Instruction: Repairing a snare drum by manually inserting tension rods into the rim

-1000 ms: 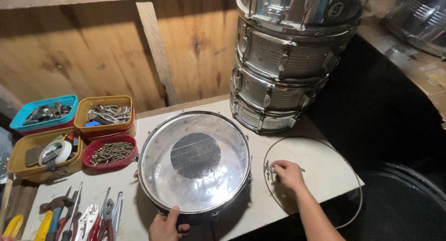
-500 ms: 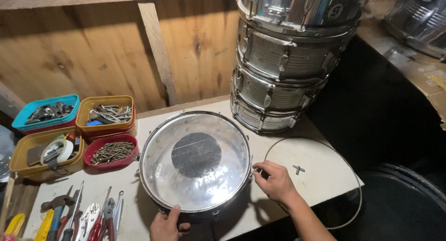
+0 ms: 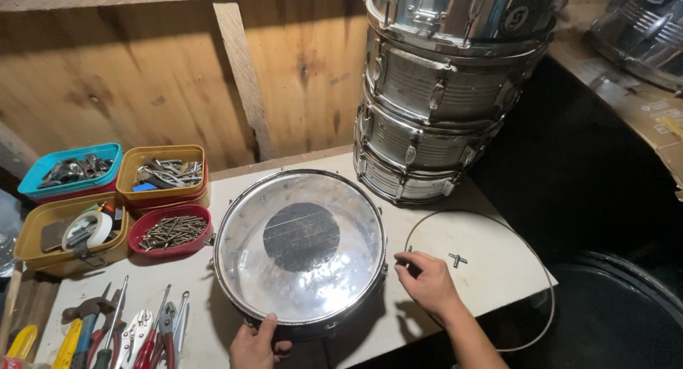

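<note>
Nearest you, at the worktop's (image 3: 498, 269) front edge, your left hand (image 3: 257, 344) has its grip clamped on the near rim of the snare drum (image 3: 300, 249), thumb on top. Your right hand (image 3: 427, 283) rests just beside the drum's right side, fingers pinched on a small metal piece I can't make out. The drum lies flat, head up, its axis vertical, a dark round patch at its centre. Judge it rigid and fairly heavy, its chrome shell slick and the clear head easily dented; hold it by the hoop. Right of your hand lies a small drum key (image 3: 457, 259) inside a thin wire hoop (image 3: 526, 244). Beyond stand stacked chrome drums (image 3: 434, 106).
</note>
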